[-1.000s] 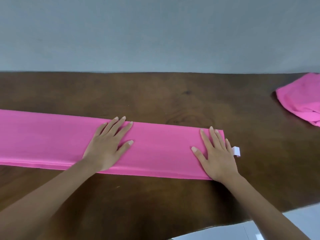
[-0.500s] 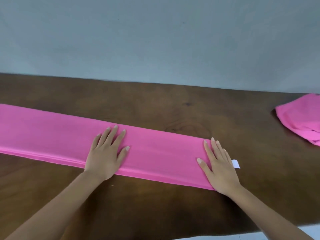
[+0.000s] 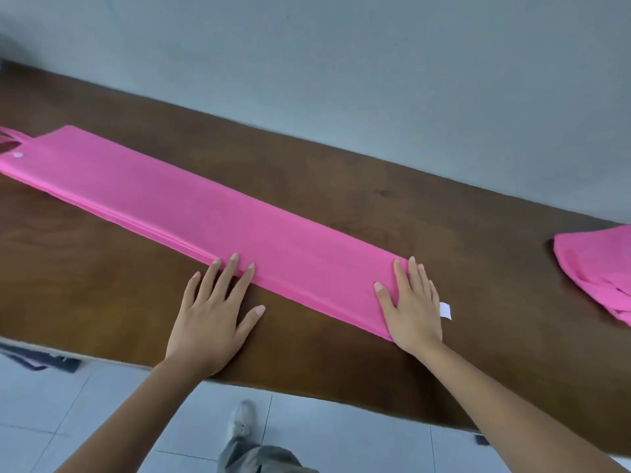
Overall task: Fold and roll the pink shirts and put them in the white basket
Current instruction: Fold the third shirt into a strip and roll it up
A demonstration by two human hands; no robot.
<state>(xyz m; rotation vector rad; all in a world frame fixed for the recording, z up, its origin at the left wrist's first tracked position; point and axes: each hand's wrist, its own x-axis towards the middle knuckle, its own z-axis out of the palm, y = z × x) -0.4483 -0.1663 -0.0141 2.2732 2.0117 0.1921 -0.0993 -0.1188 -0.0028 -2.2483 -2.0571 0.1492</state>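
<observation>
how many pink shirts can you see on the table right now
2. One folded pink shirt lies as a long strip across the table, with the right hand flat on its near end. A second pink shirt sits bunched at the right edge, partly cut off.

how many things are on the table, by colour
pink: 2, the folded shirt strip under the right hand, and a second shirt at the right edge
white: 1, a small tag at the strip's end
total: 3
no white basket in view

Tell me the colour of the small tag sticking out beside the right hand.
White. The tag shows best in the head view, at the folded shirt's end.
</observation>
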